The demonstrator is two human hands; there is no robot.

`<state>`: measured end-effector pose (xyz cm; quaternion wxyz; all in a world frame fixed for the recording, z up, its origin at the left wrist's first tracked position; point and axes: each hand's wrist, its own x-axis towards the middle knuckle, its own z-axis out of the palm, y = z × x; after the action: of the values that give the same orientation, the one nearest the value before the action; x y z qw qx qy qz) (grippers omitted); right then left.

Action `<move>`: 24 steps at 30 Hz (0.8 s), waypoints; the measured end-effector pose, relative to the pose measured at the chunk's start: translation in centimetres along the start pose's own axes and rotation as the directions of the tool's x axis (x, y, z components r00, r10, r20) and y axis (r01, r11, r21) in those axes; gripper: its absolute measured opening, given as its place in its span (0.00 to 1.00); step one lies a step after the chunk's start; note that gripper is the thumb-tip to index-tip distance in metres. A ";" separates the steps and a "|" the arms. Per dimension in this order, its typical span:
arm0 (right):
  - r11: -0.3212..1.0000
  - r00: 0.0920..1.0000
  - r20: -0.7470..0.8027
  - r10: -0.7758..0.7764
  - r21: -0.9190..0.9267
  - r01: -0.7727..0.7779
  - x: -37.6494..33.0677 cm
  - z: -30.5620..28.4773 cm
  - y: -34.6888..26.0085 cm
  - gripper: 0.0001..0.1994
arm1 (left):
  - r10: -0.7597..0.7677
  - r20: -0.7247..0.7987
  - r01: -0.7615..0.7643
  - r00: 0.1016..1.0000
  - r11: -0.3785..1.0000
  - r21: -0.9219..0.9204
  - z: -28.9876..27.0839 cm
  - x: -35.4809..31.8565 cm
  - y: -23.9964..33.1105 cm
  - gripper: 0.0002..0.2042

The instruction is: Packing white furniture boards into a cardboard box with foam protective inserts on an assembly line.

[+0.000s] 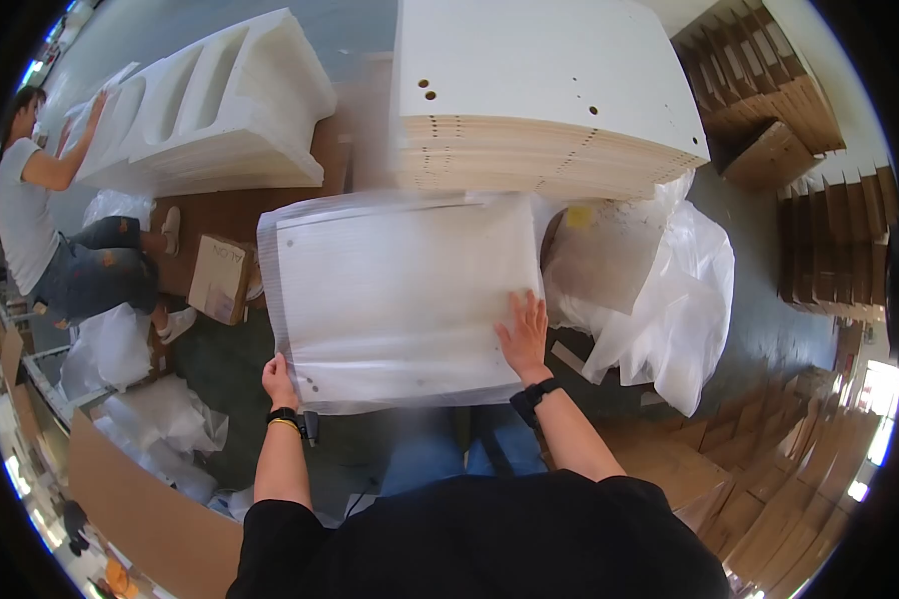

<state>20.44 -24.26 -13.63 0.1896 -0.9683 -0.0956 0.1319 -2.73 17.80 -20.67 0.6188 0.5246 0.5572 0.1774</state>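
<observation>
In front of me is a white rectangular panel [410, 290] inside a translucent plastic sleeve [272, 235], whose loose edge shows past the panel on the left. My left hand [279, 380] is closed on the near-left corner of the wrapped panel, fingers curled at its edge. Near the right edge, my right hand [525, 335] lies flat on top with the fingers spread. Small dark holes show through the film at some corners. Just beyond stands a tall stack of pale boards [549, 155], topped by a white board [539, 60] with drilled holes.
A co-worker [45, 190] on the left touches a row of white foam-like blocks [220, 100]. Crumpled clear plastic [679, 290] hangs right of the stack. A small cardboard box [220, 278] lies left of the panel. Flat cartons [834, 240] stand at the far right.
</observation>
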 end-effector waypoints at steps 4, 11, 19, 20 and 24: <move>0.996 0.997 0.077 0.012 -0.085 -0.006 1.1 -0.3 -1.5 0.31 | 0.081 -0.082 -0.053 0.993 0.953 0.298 -1.4 1.3 0.1 0.12; 0.998 0.996 0.087 0.035 0.046 -0.039 2.3 -2.4 -0.1 0.28 | 0.603 0.129 -0.417 0.787 0.366 0.832 -0.3 0.6 4.3 0.25; 0.679 0.666 -0.565 0.488 0.725 0.118 19.6 -24.2 13.2 0.33 | 0.366 0.641 -0.551 0.675 0.827 0.108 22.7 -9.6 26.0 0.18; 0.772 0.581 -0.645 0.496 0.634 0.044 22.0 -26.1 15.1 0.36 | 0.365 0.641 -0.512 0.675 0.858 0.050 26.2 -10.7 27.1 0.20; 0.820 0.670 -0.603 0.434 0.572 -0.016 27.2 -28.8 14.4 0.34 | 0.424 0.548 -0.512 0.721 0.859 0.009 34.1 -8.6 29.2 0.23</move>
<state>56.59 -40.83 0.48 0.4477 -0.8566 0.1501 -0.2078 35.07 6.82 2.56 0.6378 0.7244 0.2262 0.1318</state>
